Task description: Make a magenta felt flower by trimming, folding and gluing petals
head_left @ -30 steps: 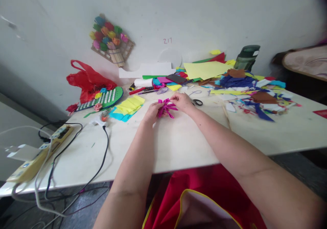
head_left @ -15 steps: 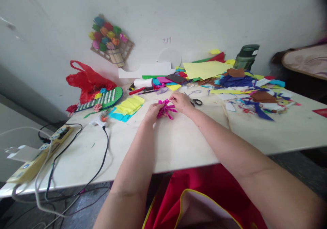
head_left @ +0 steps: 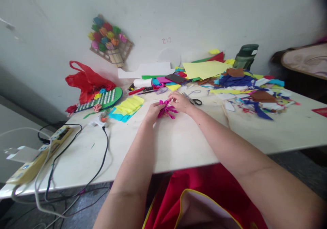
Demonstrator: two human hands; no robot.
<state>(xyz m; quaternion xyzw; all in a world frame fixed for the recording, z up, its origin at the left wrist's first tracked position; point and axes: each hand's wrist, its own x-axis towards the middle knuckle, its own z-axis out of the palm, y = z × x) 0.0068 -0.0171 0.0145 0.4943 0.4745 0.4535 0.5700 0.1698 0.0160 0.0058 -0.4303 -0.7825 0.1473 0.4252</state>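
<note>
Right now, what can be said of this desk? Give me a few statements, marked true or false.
1. The left fingers hold a pink folded piece. True.
2. The right fingers grip the scissors. False: the scissors lie on the table, near the right fingers.
3. The yellow sheets overlap the blue sheets. True.
4. The bottle lies on its side. False: the bottle stands upright.

Left hand (head_left: 153, 111): at left side of magenta flower (head_left: 169, 110), gripping it, thumb laid over petals. Right hand (head_left: 181, 103): at flower's upper right, fingers bent, tips directed at petals; contact too small to tell. Left forearm (head_left: 136, 149) and right forearm (head_left: 221, 135): bare, reaching forward, converging on flower; right slants more strongly.
</note>
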